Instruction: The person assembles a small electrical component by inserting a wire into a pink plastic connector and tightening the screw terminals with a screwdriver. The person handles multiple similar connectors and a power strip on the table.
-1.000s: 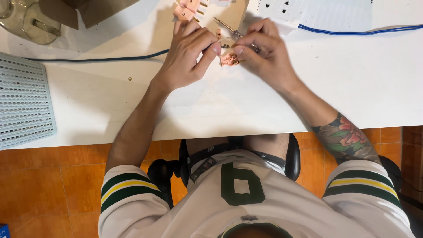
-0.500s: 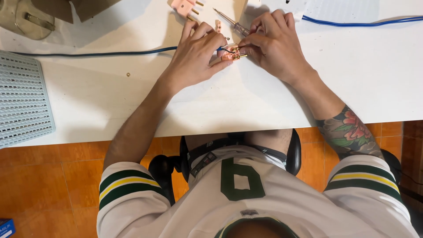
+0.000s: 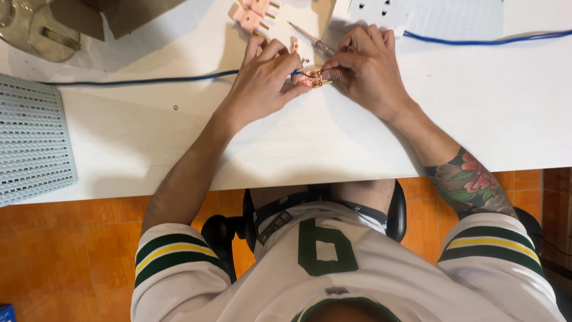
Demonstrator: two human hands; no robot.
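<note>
Left fingers: those of the left hand [image 3: 262, 80] are curled and pressed together, pinching the open pink plug half [image 3: 311, 78] from its left side — a steadying hold, it seems, so the small part cannot slide on the worktop [image 3: 333, 137].
Right fingers: those of the right hand [image 3: 366, 68] are bunched at the plug's right edge, tips pinching at its brass-coloured contacts; whether they grip a wire end or a screw cannot be told.
Plug half: lies low between the two hands, touching both, on the worktop near its far edge.
Blue cable [image 3: 143, 80]: runs from the left across the worktop and under the left hand toward the plug, probably the lead being fitted.
Screwdriver [image 3: 311, 39]: lies loose just beyond the hands, within easy reach.
Spare pink plug parts [image 3: 253, 15]: set apart at the far edge, clear of the work.
Grey perforated panel [image 3: 33, 140]: well to the left, untouched.
</note>
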